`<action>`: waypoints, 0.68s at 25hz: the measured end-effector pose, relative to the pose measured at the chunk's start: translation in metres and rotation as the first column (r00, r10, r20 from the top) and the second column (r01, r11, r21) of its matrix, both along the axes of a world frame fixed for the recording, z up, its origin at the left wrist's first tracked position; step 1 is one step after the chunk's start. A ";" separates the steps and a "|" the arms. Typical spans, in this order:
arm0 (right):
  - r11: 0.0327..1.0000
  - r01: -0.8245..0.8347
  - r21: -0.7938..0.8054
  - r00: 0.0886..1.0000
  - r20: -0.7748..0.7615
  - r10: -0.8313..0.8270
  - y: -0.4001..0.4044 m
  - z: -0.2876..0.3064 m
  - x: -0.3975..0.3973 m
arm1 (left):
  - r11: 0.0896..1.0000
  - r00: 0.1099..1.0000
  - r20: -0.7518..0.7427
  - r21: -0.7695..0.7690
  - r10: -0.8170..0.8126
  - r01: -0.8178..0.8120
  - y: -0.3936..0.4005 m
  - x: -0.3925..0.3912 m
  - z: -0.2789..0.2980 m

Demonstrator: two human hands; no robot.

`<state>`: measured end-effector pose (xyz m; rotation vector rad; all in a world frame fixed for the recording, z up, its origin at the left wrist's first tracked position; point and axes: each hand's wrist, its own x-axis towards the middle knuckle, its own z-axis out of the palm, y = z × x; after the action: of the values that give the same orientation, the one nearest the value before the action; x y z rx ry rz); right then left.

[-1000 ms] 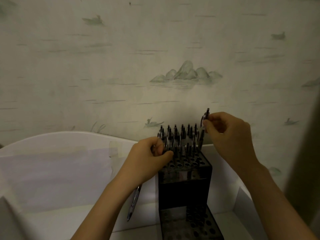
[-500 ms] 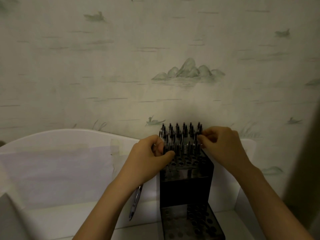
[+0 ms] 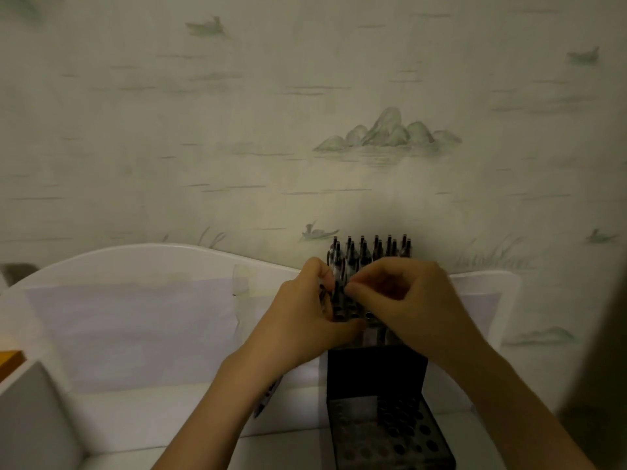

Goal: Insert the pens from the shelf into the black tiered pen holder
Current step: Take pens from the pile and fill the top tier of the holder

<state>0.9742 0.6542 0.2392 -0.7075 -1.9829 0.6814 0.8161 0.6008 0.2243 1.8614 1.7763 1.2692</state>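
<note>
Your right fingers (image 3: 356, 289) are curled and pinched tight at the top of one pen (image 3: 339, 293), which stands almost straight up, top at 12 o'clock and tip at 6. It is dim, so you cannot see how deep the tip sits. Your right hand (image 3: 407, 300) comes in from 3 o'clock of that pen, and your left hand (image 3: 305, 317) comes in from 9 o'clock, so the pen stands between them. Your left fingers are curled too, and they hold a spare pen (image 3: 268, 396) that pokes out under your wrist and points down toward 7 o'clock. The left thumb touches the top step of the black tiered pen holder (image 3: 376, 374). The holes for the pen are straight below your right fingers, at 6 o'clock, so the push should go straight down along the pen. The right hand looks like the one to do it. The standing pens (image 3: 373, 249) fill the back rows at 12 o'clock, very close, so a tilt could bump them. The low step at 6 o'clock has many open holes. The holder sits on the white shelf (image 3: 152, 412).
</note>
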 end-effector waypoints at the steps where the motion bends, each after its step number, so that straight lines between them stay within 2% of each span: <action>1: 0.995 -0.083 -0.053 0.996 0.012 0.084 -0.004 -0.004 -0.007 | 1.000 1.000 -0.025 -0.015 -0.003 0.002 -0.001 0.000 0.000; 4: 0.966 -0.210 -0.154 0.977 0.008 0.213 -0.007 -0.012 -0.017 | 0.999 0.996 -0.091 -0.049 0.012 -0.016 -0.005 -0.004 -0.001; 11: 0.892 -0.303 -0.335 0.953 -0.119 0.279 -0.008 -0.018 -0.025 | 0.998 0.994 -0.102 -0.046 0.025 -0.030 -0.011 -0.007 -0.004; 14: 0.881 -0.295 -0.371 0.941 -0.272 0.201 -0.007 -0.011 -0.023 | 0.998 0.982 -0.184 -0.038 0.048 -0.056 -0.014 -0.010 -0.004; 17: 0.900 -0.295 -0.320 0.840 -0.536 0.085 0.000 0.005 -0.015 | 0.993 0.941 -0.323 -0.014 0.103 -0.114 -0.020 -0.015 -0.002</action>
<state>0.9590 0.6541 0.2446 -0.4820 -1.4394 1.2761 0.8012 0.5811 0.2220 2.0739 2.0752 1.0060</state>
